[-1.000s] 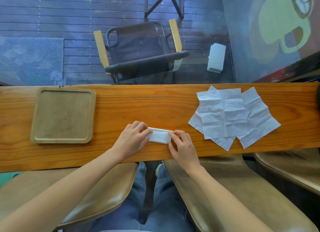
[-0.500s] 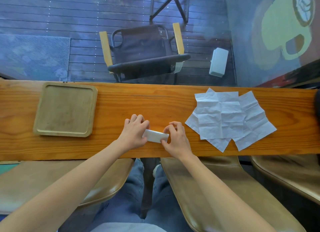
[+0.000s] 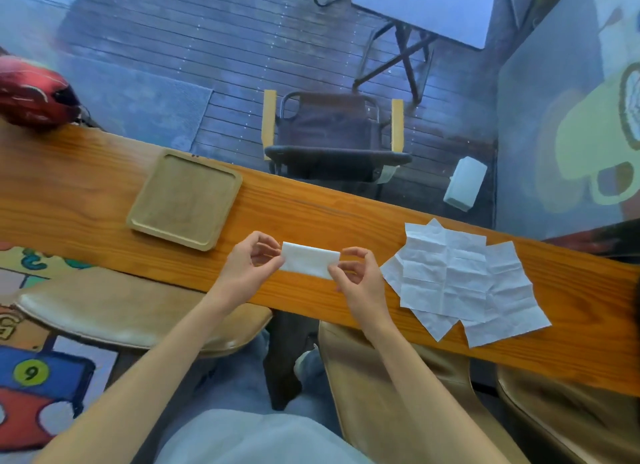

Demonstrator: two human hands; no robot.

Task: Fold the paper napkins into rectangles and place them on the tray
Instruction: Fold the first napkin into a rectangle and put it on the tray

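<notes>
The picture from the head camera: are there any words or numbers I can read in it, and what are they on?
"9": black digit in a green circle on the colourful floor mat.
Large letter shapes on the mat's left edge: cut off by the frame, cannot be read.
Folded napkin, unfolded napkins, wooden tray: no text on them.

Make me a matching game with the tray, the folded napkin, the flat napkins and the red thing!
Things:
1. tray
2. folded napkin
3. flat napkins
4. red thing

Places:
A. spread open on the table's right part
B. pinched between the left hand and right hand
C. at the table's far left end
D. left of the hands, nothing in it

Pairs: 1-D, 2-B, 3-A, 4-C
</notes>
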